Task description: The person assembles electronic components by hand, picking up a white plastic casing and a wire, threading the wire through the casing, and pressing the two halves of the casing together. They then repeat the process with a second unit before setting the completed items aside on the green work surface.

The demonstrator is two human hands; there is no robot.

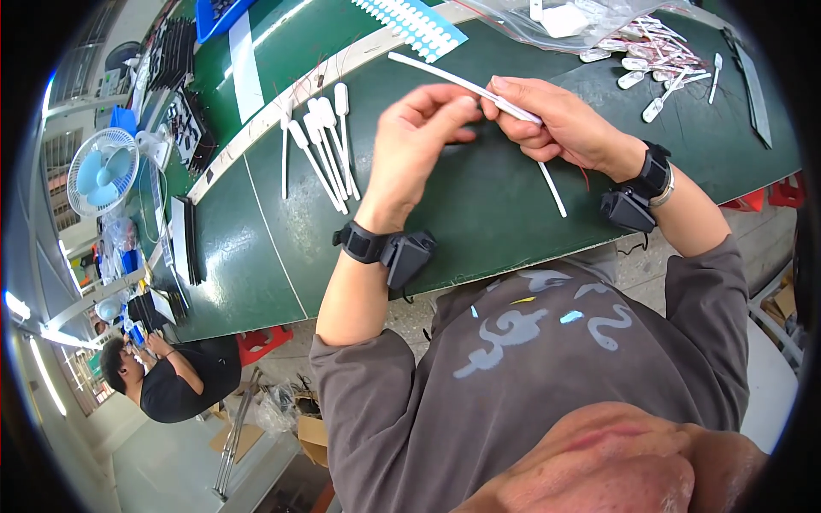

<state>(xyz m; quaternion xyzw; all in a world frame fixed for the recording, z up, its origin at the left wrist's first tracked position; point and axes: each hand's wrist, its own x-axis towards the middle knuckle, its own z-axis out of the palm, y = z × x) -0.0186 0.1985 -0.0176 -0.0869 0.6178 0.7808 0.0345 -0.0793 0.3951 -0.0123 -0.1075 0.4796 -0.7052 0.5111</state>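
Note:
My right hand (pixel 560 124) is closed around a thin white stick (pixel 436 72), which slants up to the left across the green table. Another thin white stick (pixel 552 190) shows below that hand; I cannot tell whether the hand holds it or it lies on the table. My left hand (pixel 419 141) is beside the first stick, with thumb and forefinger pinched together near my right fingertips. Whatever is in that pinch is too small to make out. Left of it, several white paddle-ended sticks (pixel 325 150) with thin wires lie side by side.
A pile of small white wired pieces (pixel 646 64) lies at the right, near a clear plastic bag (pixel 505 26). A blue sheet of white stickers (pixel 415 26) is at the far edge. A dark flat bar (pixel 748 90) lies far right. A fan (pixel 103 173) and another person (pixel 180 376) are at left.

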